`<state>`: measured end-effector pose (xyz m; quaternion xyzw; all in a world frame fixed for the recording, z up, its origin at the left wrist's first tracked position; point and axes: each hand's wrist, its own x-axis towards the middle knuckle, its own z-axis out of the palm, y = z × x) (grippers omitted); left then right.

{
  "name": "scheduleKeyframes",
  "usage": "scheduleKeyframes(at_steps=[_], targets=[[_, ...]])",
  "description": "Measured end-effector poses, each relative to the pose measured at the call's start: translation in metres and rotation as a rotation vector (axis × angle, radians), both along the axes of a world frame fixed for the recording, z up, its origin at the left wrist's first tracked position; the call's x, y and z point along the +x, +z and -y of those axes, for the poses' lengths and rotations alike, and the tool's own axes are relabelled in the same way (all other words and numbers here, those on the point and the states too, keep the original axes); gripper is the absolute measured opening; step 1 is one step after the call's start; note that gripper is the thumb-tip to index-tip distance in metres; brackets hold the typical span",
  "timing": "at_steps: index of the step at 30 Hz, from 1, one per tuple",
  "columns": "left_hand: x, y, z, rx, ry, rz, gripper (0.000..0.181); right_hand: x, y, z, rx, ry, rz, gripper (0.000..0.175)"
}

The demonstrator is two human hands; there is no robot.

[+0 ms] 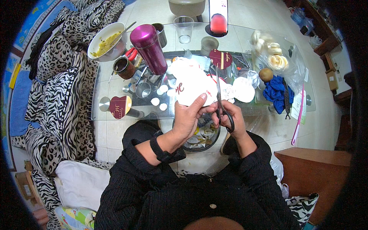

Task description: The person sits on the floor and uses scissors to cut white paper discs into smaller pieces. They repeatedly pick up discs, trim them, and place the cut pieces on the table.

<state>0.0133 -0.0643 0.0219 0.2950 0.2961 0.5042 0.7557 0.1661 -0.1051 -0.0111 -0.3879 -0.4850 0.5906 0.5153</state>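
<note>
My left hand (pixel 187 116) holds a bright white piece of paper or card (pixel 194 86) with dark red characters on it, thumb on top. My right hand (pixel 234 116) grips black-handled scissors (pixel 231 123) at the paper's right edge, blades pointing away from me. Whether the blades touch the paper is hard to tell. Behind the blades lies a dark red rounded cut-out (pixel 220 59) with gold writing. White round pieces (pixel 244 89) rest to the right of the paper, and several small white discs (pixel 163 107) lie to its left on the glass table (pixel 155 114).
On the table's left stand a purple thermos (pixel 148 49), a food bowl (pixel 122 49) and a brown cup (pixel 124 69). A plastic cup (pixel 184 30) and phone (pixel 218 5) are at the back. Right are bagged pale food (pixel 277 61) and blue cloth (pixel 277 95). A waste bin (pixel 198 149) sits below my hands.
</note>
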Motion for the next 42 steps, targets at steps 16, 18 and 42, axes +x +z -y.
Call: scheduleKeyframes(at_steps=[16, 18, 42], targets=[[-0.013, -0.004, -0.011, 0.03, -0.024, -0.082, 0.024, 0.01, 0.0, 0.004, -0.08, 0.025, 0.005, 0.038], [-0.014, -0.005, -0.013, 0.035, -0.023, -0.101, 0.024, 0.01, 0.001, 0.004, -0.08, 0.035, 0.009, 0.038], [-0.027, -0.007, -0.022, 0.063, 0.076, -0.161, 0.017, 0.012, 0.011, 0.011, -0.146, 0.065, 0.1, 0.033]])
